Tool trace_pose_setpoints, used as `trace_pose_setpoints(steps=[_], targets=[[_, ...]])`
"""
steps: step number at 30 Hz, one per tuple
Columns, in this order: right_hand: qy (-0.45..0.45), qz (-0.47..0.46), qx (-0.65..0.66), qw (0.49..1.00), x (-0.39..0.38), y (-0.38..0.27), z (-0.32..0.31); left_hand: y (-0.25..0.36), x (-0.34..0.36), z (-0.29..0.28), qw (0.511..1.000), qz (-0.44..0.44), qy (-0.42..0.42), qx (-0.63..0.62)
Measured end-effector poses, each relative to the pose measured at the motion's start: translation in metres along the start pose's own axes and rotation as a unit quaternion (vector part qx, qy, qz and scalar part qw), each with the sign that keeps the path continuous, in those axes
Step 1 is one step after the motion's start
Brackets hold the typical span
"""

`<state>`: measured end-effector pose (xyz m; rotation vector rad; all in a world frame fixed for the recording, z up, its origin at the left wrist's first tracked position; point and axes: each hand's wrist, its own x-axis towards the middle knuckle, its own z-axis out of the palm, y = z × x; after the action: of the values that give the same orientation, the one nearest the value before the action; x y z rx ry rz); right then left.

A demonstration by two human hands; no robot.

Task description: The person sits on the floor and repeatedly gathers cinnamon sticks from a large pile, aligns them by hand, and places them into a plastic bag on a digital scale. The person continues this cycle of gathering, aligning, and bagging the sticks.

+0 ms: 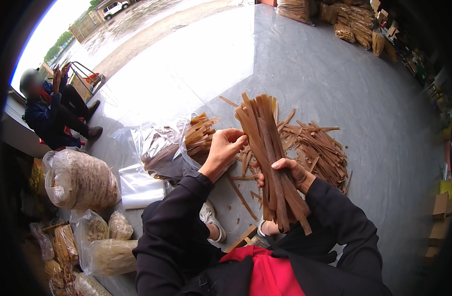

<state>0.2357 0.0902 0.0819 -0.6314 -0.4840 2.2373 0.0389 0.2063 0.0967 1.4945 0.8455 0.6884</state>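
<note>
A thick bundle of flat brown bark-like strips (266, 143) stands tilted in front of me, its strips fanning out at both ends. My right hand (294, 173) is wrapped round its lower middle, thumb across the front. At the bundle's left edge, my left hand (224, 150) is closed in a pinch; what lies between its fingertips is too small to make out. Behind the bundle, a loose heap of the same strips (324, 153) spreads over the floor. To the left, a clear plastic bag (164, 148) lies open with more strips sticking out of it.
Flat clear plastic bags (139, 187) lie stacked on the floor at left. Beside them stand a large filled sack (80, 180) and several smaller filled bags (112, 256). A seated person (51, 108) is at far left. Wrapped bundles (354, 22) line the far right.
</note>
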Motion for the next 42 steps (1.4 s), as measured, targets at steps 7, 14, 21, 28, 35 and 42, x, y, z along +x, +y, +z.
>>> trace_pose_setpoints(steps=[7,14,21,28,35,42], targets=[[0.025,0.013,-0.04,0.999,0.001,0.002,-0.002,0.004,0.001,0.001,0.996,-0.074,-0.007,0.048],[0.027,0.027,-0.05,0.998,0.001,0.002,-0.001,0.004,0.003,-0.007,0.994,-0.078,-0.071,-0.023],[0.027,0.03,-0.049,0.998,0.0,0.002,-0.001,-0.001,0.007,-0.007,0.996,-0.045,-0.074,0.028],[0.01,0.02,-0.03,0.999,-0.001,0.002,-0.004,0.016,0.002,-0.004,0.995,-0.038,-0.086,0.036],[0.004,0.02,-0.024,0.999,-0.001,0.001,-0.002,0.005,0.004,-0.004,0.996,-0.029,-0.079,0.013],[0.011,0.012,-0.021,1.0,-0.001,0.001,-0.002,0.007,0.003,-0.007,0.995,-0.065,-0.079,0.002]])
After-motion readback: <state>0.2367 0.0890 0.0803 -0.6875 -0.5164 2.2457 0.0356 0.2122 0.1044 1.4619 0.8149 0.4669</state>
